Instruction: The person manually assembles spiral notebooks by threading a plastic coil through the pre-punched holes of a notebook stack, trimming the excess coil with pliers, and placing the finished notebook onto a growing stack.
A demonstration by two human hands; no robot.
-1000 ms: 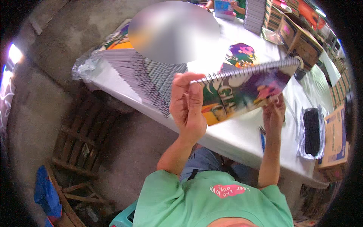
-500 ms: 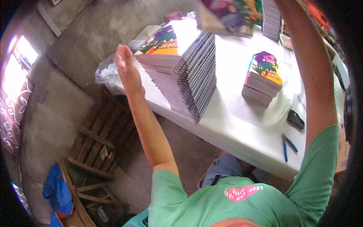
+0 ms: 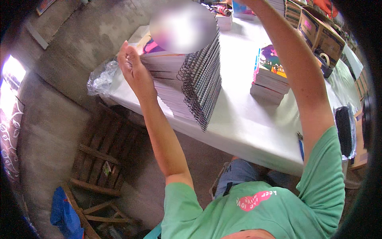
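A tall stack of spiral-bound notebooks [image 3: 171, 95] stands at the table's left end, its black coils [image 3: 203, 79] facing right. A pale blurred patch hides much of its top cover. My left hand [image 3: 135, 69] is against the stack's left edge, upright, with its fingers loosely bent and apart. No notebook shows in its grasp. My right forearm [image 3: 298, 59] reaches up across the table, and its hand is beyond the top edge. Left of that arm is a shorter stack of books with colourful covers [image 3: 268, 83], partly covered by it.
White cloth covers the table [image 3: 238, 127]. Blue-handled pliers [image 3: 301, 148] show partly behind my right arm. Cardboard boxes [image 3: 318, 36] and a tape dispenser [image 3: 326, 65] stand at far right, bagged black coils [image 3: 344, 131] nearer. Clear plastic [image 3: 104, 77] lies left; a wooden chair [image 3: 97, 163] stands below.
The notebook that was in the air above the tall stack no longer shows there. My right arm has swung left, partly covering the shorter stack. My left hand's fingers are more bent.
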